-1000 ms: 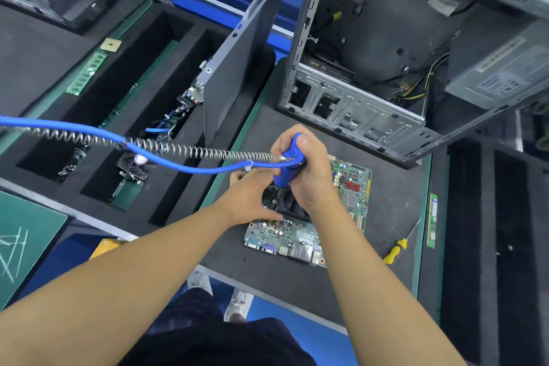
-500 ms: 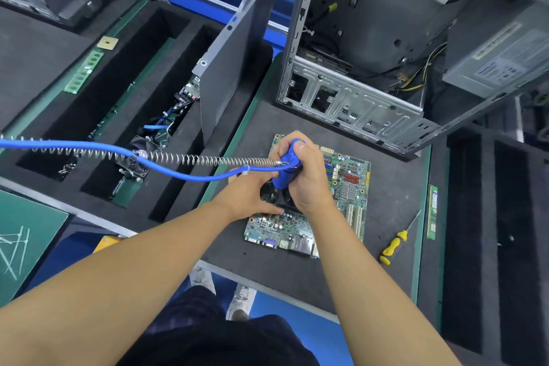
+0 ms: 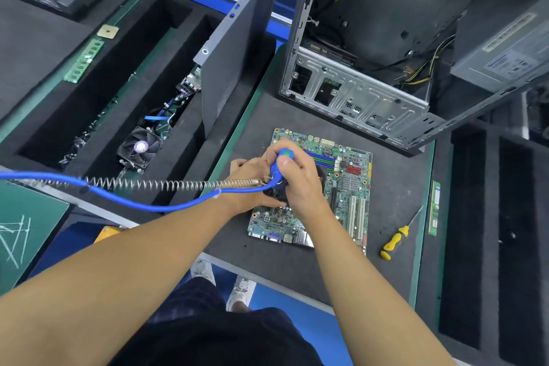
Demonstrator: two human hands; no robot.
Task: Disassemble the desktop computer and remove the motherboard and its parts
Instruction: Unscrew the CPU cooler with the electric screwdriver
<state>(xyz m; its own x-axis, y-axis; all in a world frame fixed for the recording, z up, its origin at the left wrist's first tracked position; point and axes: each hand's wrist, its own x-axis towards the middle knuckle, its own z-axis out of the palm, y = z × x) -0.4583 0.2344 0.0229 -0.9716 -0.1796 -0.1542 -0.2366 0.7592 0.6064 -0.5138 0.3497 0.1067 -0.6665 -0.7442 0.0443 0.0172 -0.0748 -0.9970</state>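
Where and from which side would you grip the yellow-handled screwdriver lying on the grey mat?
Pinch the yellow-handled screwdriver by its thick yellow handle, from above. It lies flat on the grey mat, handle nearest the person, thin shaft pointing away; bare mat flanks the handle.

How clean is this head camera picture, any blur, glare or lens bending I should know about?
Head view: even light, no harsh glare, only mild sheen on the metal panel of the computer case; the motherboard and right hand are sharp; the power supply at top right looks smeared; wide-angle distortion tilts the case's edges and balloons the forearms at the bottom.
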